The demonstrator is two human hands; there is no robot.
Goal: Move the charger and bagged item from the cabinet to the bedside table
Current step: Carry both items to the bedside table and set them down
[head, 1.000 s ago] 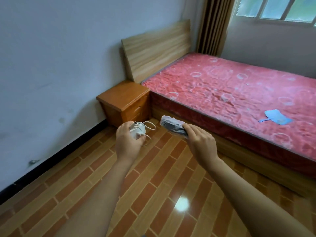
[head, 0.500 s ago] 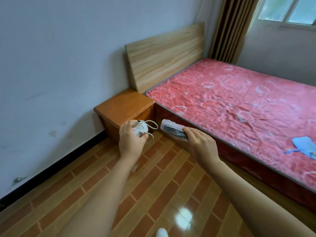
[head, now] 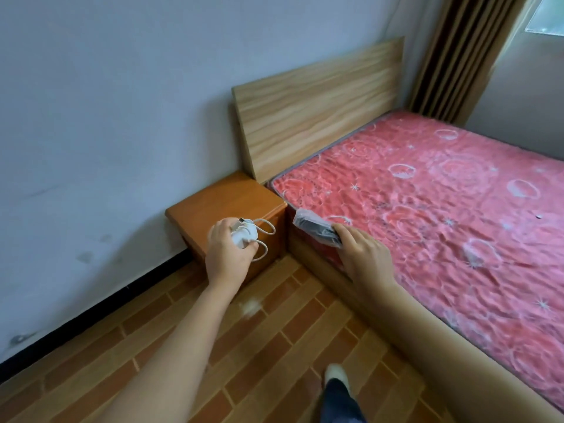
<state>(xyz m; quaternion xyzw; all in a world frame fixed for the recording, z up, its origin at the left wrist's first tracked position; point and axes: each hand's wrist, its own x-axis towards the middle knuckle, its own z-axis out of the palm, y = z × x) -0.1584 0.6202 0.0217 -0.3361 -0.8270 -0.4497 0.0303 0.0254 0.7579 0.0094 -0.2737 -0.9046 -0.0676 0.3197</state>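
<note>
Fingers [head: 346, 232] pinching bagged item [head: 314, 228], no legible label

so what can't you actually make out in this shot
- Head view: the bagged item is only a dark shape; the crinkled plastic and the right hand hide what it is.
- Charger: the left hand covers much of its body.
- Bedside table: its front is mostly behind the left hand.
- Window: cut off by the frame's edge.
</note>
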